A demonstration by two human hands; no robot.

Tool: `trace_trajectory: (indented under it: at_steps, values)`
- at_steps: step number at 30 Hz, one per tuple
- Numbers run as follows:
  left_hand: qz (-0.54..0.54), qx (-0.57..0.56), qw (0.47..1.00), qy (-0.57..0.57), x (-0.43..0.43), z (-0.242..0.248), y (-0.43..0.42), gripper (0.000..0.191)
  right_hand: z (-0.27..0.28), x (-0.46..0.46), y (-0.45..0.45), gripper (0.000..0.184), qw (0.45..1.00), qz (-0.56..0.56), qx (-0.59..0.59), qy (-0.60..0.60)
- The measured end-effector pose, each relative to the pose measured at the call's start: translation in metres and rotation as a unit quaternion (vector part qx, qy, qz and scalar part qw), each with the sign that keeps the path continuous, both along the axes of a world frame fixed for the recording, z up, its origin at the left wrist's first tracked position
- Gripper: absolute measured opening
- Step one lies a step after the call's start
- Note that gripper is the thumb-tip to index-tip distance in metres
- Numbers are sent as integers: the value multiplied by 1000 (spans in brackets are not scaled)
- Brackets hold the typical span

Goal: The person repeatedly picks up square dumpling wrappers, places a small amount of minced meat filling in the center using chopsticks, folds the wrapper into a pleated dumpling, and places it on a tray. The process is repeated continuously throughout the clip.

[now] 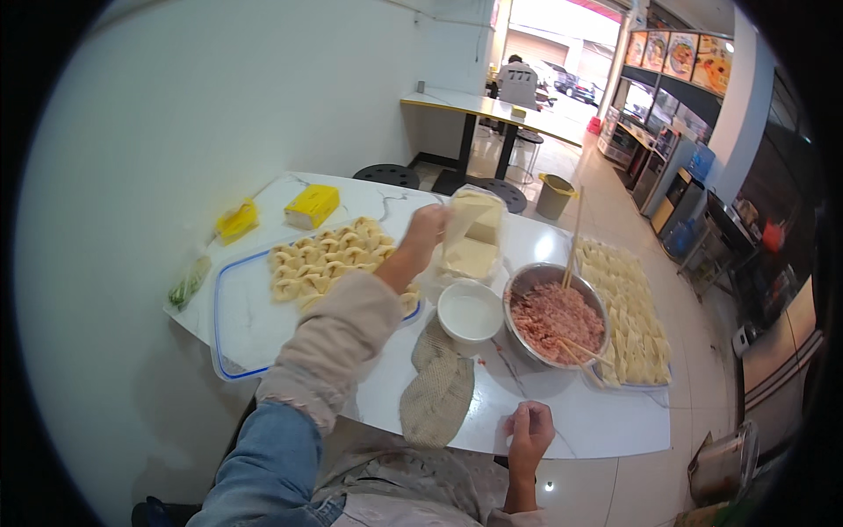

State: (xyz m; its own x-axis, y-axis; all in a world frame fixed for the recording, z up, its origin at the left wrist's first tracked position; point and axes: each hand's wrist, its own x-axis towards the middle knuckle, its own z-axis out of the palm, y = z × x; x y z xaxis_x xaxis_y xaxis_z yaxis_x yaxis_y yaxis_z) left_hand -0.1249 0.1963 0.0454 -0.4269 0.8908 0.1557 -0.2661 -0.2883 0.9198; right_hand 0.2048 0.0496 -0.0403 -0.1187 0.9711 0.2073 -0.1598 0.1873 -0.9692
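Note:
My left hand [425,234] reaches over the table to a plastic-wrapped stack of dough wrappers [471,258]. Its fingers pinch a pale, blurred sheet that looks like one dough wrapper [459,221]. My right hand [530,427] rests curled at the near table edge, and nothing shows in it. Between them stand a white bowl [470,312] of clear liquid and a steel bowl [510,290] of minced meat [553,316] with chopsticks [573,244]. Folded dumplings [309,257] fill part of a blue-rimmed tray [244,316] at left, partly behind my forearm.
A mesh cloth [438,395] lies near the front edge. At right sits a tray of filled dumplings [622,309]. Toward the wall are a yellow tissue pack [312,206], a yellow packet [237,221] and bagged greens [190,283]. A person [517,82] sits farther off.

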Motion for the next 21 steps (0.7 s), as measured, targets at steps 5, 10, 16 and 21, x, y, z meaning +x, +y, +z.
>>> trace_trajectory:
  at_steps: [5, 10, 16, 21]
  values:
    - [-127, 48, 938, -319, 41, -2, -100, 36, 6, -5, -1, 4, 999, -2, -2, 46]
    - [-201, 50, 873, -442, 88, -28, -148, 44, 23, 8, 8, 32, 992, -69, -32, 97]
    - [-155, 8, 876, -456, 123, -38, -130, 41, 66, 24, 46, 55, 993, -91, 80, -12]
    - [-168, 33, 870, -462, 126, -34, -133, 38, 94, 18, 78, 22, 938, -100, 261, -204]
